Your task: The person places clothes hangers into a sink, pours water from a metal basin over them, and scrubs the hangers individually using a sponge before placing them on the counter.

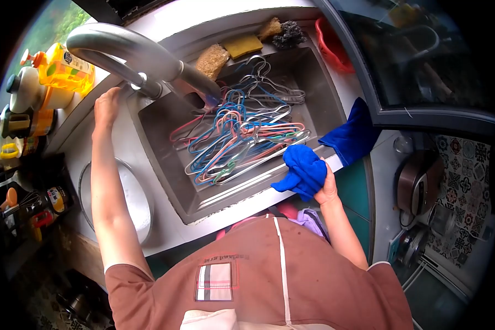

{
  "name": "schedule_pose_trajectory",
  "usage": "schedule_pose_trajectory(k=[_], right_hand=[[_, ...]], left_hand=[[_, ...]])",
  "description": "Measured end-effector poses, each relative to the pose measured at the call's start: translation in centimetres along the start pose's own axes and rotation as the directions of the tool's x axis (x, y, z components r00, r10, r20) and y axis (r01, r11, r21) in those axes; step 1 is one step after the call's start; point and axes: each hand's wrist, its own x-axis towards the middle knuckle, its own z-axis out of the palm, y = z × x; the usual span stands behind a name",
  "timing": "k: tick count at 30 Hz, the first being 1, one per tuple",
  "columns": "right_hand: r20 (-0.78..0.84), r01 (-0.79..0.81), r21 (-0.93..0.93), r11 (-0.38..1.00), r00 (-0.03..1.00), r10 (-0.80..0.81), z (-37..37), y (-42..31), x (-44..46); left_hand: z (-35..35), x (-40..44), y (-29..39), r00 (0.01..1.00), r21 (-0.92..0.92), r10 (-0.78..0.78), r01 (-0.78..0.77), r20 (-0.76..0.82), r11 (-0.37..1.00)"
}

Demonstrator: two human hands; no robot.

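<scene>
My right hand (328, 186) is closed round a bunched blue cloth (305, 169) at the sink's front edge. A tangled pile of metal and coloured clothes hangers (247, 132) lies in the grey sink (168, 165). My left hand (106, 107) reaches over the counter to the left of the faucet (113, 41). Its fingers are mostly turned from view, so their grip does not show. The faucet's spout curves over the sink, with its end above the hangers. A second blue cloth (353, 135) drapes over the counter at the sink's right corner.
Sponges and scrubbers (242, 46) line the sink's back edge. A red basin (333, 47) stands at the back right, beside a dark window frame (434, 116). At left are a round metal basin (135, 201) and a yellow detergent bottle (69, 69) among other bottles.
</scene>
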Motion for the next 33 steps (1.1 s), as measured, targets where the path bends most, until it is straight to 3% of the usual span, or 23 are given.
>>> schedule_pose_trajectory(k=[8, 11, 13, 14, 15, 16, 17, 18, 19, 20, 21, 22, 24, 26, 30, 33], right_hand=[[-0.027, -0.013, 0.006, 1.000, 1.000, 0.014, -0.3, 0.5, 0.1], [-0.024, -0.007, 0.006, 1.000, 1.000, 0.007, 0.1, 0.6, 0.1], [-0.027, -0.008, 0.017, 1.000, 1.000, 0.008, -0.1, 0.8, -0.1], [-0.025, -0.011, 0.025, 1.000, 1.000, 0.011, -0.2, 0.8, 0.0], [-0.024, -0.013, 0.031, 0.999, 1.000, 0.014, -0.3, 0.9, 0.1], [-0.023, -0.008, 0.031, 0.999, 1.000, 0.009, -0.4, 1.0, 0.1], [-0.021, -0.003, 0.029, 1.000, 1.000, 0.004, -0.4, 1.1, 0.2], [-0.017, 0.002, 0.027, 1.000, 1.000, -0.001, -0.3, 1.2, 0.3], [-0.028, 0.007, 0.024, 1.000, 1.000, -0.007, -0.4, 1.3, 0.4], [-0.041, 0.015, 0.021, 1.000, 0.999, -0.014, -0.5, 1.3, 0.4], [-0.056, 0.023, 0.021, 1.000, 0.998, -0.021, -0.6, 1.5, 0.3], [-0.069, 0.044, 0.016, 0.999, 0.997, -0.043, -0.7, 1.6, -0.1], [-0.092, 0.088, 0.003, 0.996, 0.992, -0.087, -0.6, 1.6, -0.9], [-0.146, 0.099, 0.026, 0.995, 0.985, -0.094, -1.4, 1.9, -1.5], [-0.180, 0.144, 0.010, 0.990, 0.974, -0.140, -2.9, 2.5, -3.2], [-0.213, 0.169, 0.028, 0.985, 0.964, -0.160, -3.4, 2.9, -4.4]], left_hand=[[1.2, 1.5, -2.2, 0.981, -0.323, -0.152, 0.183, 0.117, 0.929], [0.2, -0.6, 1.4, 0.943, -0.217, -0.287, 0.248, -0.170, 0.944], [1.3, -3.1, 4.0, 0.825, -0.520, -0.370, 0.111, -0.428, 0.847], [2.0, -4.9, 6.3, 0.790, -0.701, -0.452, 0.041, -0.414, 0.712], [3.2, -6.9, 8.5, 0.784, -0.774, -0.490, 0.020, -0.380, 0.633], [3.8, -9.2, 11.9, 0.814, -0.947, -0.577, 0.136, -0.061, 0.291], [6.2, -11.3, 13.8, 0.884, -0.958, -0.468, 0.135, 0.002, 0.251], [9.3, -13.3, 15.1, 0.943, -0.902, -0.329, 0.105, -0.043, 0.420], [11.3, -15.0, 17.0, 0.947, -0.898, -0.266, 0.269, 0.180, 0.347], [11.3, -16.5, 19.7, 0.834, -0.850, -0.235, 0.524, 0.499, 0.057], [14.2, -18.3, 20.6, 0.810, -0.802, -0.207, 0.580, 0.549, 0.140], [17.7, -20.3, 21.1, 0.860, -0.772, -0.167, 0.507, 0.482, 0.384], [18.4, -22.6, 23.2, 0.810, -0.669, -0.119, 0.548, 0.574, 0.502], [18.4, -24.0, 24.2, 0.853, -0.544, -0.062, 0.386, 0.519, 0.745], [18.1, -24.0, 24.8, 0.919, -0.315, 0.013, 0.123, 0.395, 0.941], [18.7, -23.3, 24.7, 0.901, -0.319, 0.050, 0.100, 0.430, 0.942]])
